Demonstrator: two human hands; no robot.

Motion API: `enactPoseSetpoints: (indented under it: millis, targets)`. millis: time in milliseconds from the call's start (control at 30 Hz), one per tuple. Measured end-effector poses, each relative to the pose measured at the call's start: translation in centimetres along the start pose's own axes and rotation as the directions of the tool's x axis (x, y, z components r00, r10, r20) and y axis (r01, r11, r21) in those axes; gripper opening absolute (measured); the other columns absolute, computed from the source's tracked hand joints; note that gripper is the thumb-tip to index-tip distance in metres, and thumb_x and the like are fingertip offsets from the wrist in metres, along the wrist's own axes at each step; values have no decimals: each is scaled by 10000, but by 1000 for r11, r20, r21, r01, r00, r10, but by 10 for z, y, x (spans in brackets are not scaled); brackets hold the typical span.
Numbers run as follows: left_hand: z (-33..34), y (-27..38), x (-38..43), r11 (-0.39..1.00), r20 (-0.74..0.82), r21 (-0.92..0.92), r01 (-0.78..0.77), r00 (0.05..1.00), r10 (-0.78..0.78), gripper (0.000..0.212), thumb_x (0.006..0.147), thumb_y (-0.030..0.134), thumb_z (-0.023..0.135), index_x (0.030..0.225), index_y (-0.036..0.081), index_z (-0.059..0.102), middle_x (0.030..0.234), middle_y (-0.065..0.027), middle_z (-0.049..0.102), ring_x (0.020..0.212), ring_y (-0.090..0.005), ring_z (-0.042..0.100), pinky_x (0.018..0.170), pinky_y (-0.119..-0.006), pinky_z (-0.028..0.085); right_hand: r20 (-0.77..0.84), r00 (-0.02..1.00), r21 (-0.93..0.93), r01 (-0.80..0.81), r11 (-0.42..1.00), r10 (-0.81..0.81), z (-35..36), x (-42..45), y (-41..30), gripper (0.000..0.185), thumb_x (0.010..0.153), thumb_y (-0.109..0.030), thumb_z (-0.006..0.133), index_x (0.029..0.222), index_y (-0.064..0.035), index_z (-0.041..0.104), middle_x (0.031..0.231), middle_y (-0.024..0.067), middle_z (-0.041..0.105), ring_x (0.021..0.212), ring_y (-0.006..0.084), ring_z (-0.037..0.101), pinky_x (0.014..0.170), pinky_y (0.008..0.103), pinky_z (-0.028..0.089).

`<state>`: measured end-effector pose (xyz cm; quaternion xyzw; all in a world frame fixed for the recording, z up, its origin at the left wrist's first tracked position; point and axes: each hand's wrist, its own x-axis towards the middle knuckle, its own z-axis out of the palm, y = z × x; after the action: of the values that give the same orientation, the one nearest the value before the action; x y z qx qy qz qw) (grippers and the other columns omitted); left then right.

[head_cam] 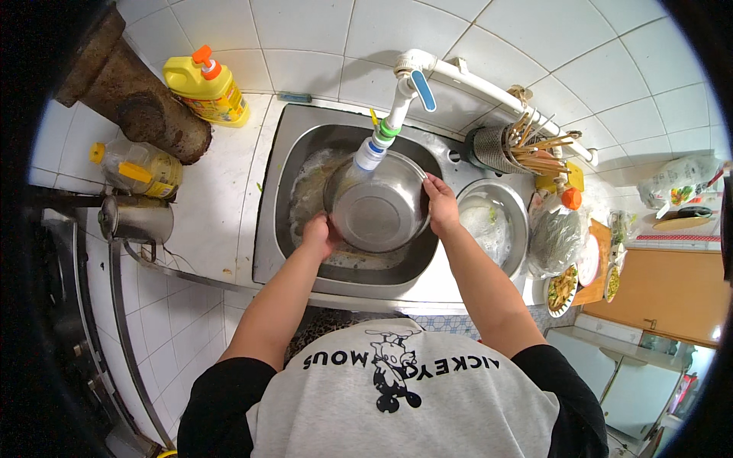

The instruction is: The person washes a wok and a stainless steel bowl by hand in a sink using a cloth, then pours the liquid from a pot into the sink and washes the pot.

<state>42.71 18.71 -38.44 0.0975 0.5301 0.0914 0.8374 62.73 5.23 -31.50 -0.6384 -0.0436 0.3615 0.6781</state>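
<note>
A round stainless steel basin (375,217) is held tilted in the sink, below the white faucet (372,150) with its blue lever. My left hand (322,235) grips the basin's lower left side, its fingertips partly hidden. At the upper right rim, my right hand (440,203) is closed on the metal edge. Murky, foamy water (309,183) lies in the steel sink (358,284) beneath. A second metal basin (522,229) with cloudy water and a bit of green stands just right of the sink.
On the left counter stand a yellow detergent bottle (215,97), an oil bottle (140,172) and a metal pot (143,220) beside a rusty pipe (143,103). To the right are a chopstick holder (501,150), a plastic-wrapped bundle (555,240) and a plate of food (562,291).
</note>
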Motion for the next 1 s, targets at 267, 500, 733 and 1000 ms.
enactPoseSetpoints:
  millis: [267,500,733,1000]
  targets:
    - [-16,17,17,888,113,153,-434,900,421,339,887,308,449,1027,7,515,1013,-69,547,903,-161,514,803,-283,401,-13,986,-134,-169,977,168,-14,8,1,274,858,-208,503,1044,-13,549,870,23,587,759,99,498,699,229,387]
    - [-34,39,-61,817,68,211,-537,841,536,311,911,292,387,1038,27,490,923,-60,566,839,-186,536,749,-320,430,17,933,12,360,933,-360,60,8,-71,376,881,-307,462,1151,-46,468,983,43,550,871,117,494,764,250,369]
    - [1,47,-142,753,3,80,-653,756,655,338,929,283,335,1045,-9,459,984,-86,542,873,-174,526,796,-310,427,126,522,-169,849,500,-843,149,-4,-153,509,896,-326,362,1268,10,276,1237,188,363,1127,302,327,962,352,254]
    - [0,59,-170,725,91,173,-667,743,663,314,878,300,464,964,0,493,832,-41,561,694,-137,525,635,-264,437,63,617,-334,753,566,-784,134,-25,-131,683,828,-366,482,1288,45,190,1268,270,264,1199,375,237,1001,396,205]
